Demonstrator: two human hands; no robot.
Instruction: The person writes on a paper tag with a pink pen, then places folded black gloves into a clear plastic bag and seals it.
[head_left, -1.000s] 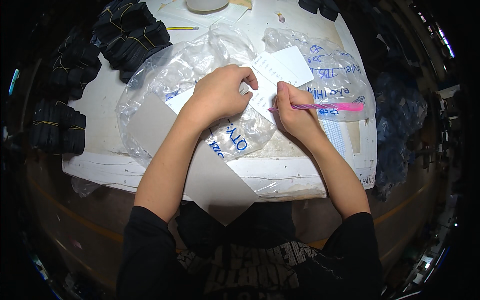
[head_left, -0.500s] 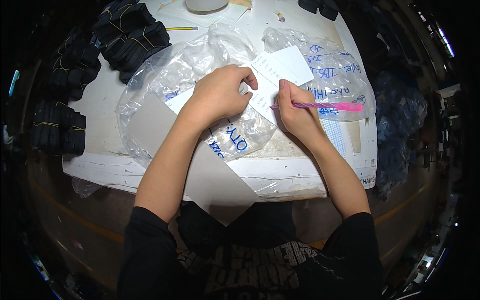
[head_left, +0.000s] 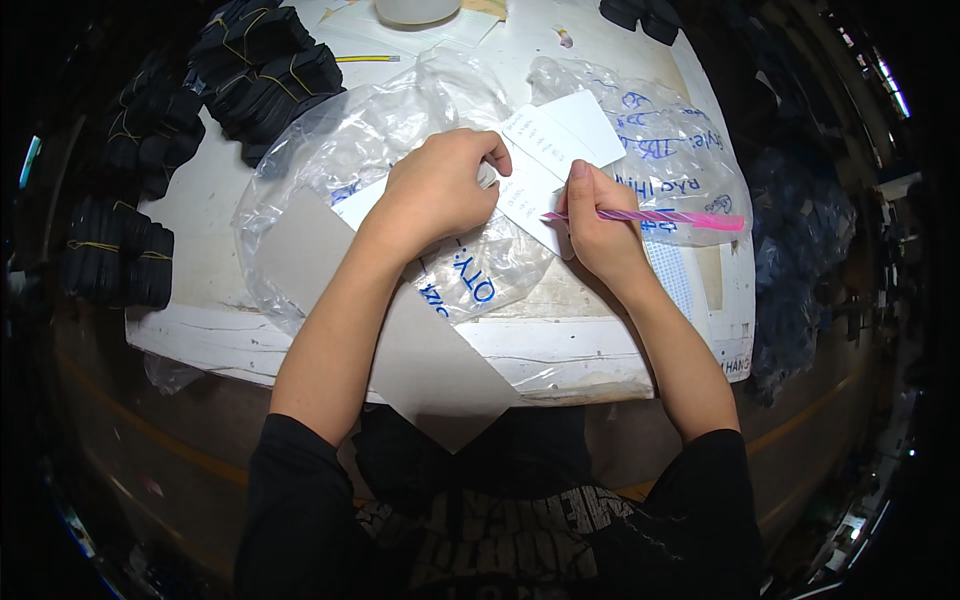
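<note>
My right hand (head_left: 603, 225) grips a pink pen (head_left: 675, 217) with a twisted stripe on its barrel, its tip at the lower part of a white paper sheet (head_left: 535, 205). Faint handwriting runs down that sheet. Above it lies a white card (head_left: 580, 125), also with small writing. My left hand (head_left: 440, 190) rests on the sheet's left side, fingers and thumb curled round something small and whitish, mostly hidden. Beneath the papers spreads a clear plastic bag (head_left: 300, 150) with blue marker writing. A grey cardboard strip (head_left: 440, 360) passes under my left forearm and overhangs the table edge.
Bundles of black pieces (head_left: 275, 95) tied with yellow bands stand at the left of the white table (head_left: 200, 270). A yellow pencil-like stick (head_left: 367, 58) and a round whitish container (head_left: 415, 10) lie at the back. Another marked clear bag (head_left: 690, 130) is at right.
My right hand and the pen have shifted slightly to the right, with the tip lower on the sheet. My left hand has barely moved.
</note>
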